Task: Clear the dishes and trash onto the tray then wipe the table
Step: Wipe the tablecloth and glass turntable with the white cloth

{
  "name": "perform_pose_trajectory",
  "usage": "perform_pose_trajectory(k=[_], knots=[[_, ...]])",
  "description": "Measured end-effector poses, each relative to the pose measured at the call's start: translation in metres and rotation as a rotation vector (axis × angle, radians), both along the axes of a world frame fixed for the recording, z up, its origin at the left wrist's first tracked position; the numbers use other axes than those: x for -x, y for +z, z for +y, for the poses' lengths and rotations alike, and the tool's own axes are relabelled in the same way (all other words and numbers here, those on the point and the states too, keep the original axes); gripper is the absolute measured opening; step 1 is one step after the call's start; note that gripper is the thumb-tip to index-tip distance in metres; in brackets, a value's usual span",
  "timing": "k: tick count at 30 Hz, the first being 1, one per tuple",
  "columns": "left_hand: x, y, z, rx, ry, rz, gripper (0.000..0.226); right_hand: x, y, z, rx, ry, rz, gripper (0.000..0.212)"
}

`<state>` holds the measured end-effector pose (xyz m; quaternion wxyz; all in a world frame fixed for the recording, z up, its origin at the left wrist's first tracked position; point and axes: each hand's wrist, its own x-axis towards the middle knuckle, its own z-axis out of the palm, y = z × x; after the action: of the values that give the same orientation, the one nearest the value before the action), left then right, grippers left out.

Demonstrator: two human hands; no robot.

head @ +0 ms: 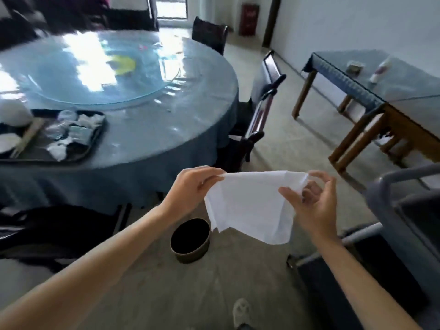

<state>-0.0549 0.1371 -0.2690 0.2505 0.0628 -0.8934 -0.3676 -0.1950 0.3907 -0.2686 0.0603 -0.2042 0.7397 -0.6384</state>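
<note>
Both hands, left [190, 186] and right [314, 201], pinch white cloth [250, 206] open; tray [90, 148] loaded, counter [166, 129] wipe pending.

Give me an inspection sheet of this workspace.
Surface: round table, blue cover, glass turntable.
Job's things: tray on the table's near left, holding crumpled trash, chopsticks and white dishes; white cloth held off the table.
Clutter: yellow patch on the turntable.
Grippers: left hand and right hand each pinch a cloth corner.
Cables: nothing seen.
Surroundings: chairs, side table, bin, cart.
</note>
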Motion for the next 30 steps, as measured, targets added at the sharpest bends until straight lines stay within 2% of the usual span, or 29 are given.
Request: perform_pose_trajectory(k=[2, 3, 6, 8, 12, 17, 20, 24, 27, 30], knots=[[-0.041, -0.006, -0.043, -0.018, 0.106, -0.013, 0.017, -0.013, -0.003, -0.058, -0.030, 0.131, -0.036, 0.073], [-0.062, -0.009, -0.064, -0.027, 0.155, -0.015, 0.017, -0.020, -0.004, -0.086, -0.046, 0.190, -0.045, 0.070], [-0.119, -0.018, -0.120, -0.035, 0.306, 0.006, 0.017, -0.043, -0.009, -0.170, -0.078, 0.348, -0.042, 0.037], [-0.152, -0.021, -0.153, -0.031, 0.407, 0.009, 0.018, -0.059, -0.012, -0.224, -0.083, 0.441, -0.042, 0.027], [-0.209, -0.025, -0.220, -0.022, 0.563, -0.009, 0.019, -0.092, -0.021, -0.334, -0.092, 0.563, -0.052, 0.022], [-0.263, -0.028, -0.313, -0.003, 0.729, -0.123, 0.013, -0.129, -0.041, -0.466, -0.155, 0.700, 0.011, 0.014], [-0.288, -0.026, -0.368, -0.081, 0.773, -0.153, 0.014, -0.159, -0.046, -0.535, -0.167, 0.756, 0.022, 0.009], [-0.331, -0.028, -0.435, -0.230, 0.863, -0.140, 0.014, -0.209, -0.051, -0.621, -0.178, 0.831, -0.004, 0.017], [-0.375, -0.034, -0.485, -0.290, 0.933, -0.147, 0.012, -0.250, -0.056, -0.685, -0.228, 0.846, 0.039, 0.007], [-0.422, -0.040, -0.541, -0.326, 0.979, -0.147, 0.010, -0.298, -0.062, -0.750, -0.264, 0.863, 0.083, 0.015]])
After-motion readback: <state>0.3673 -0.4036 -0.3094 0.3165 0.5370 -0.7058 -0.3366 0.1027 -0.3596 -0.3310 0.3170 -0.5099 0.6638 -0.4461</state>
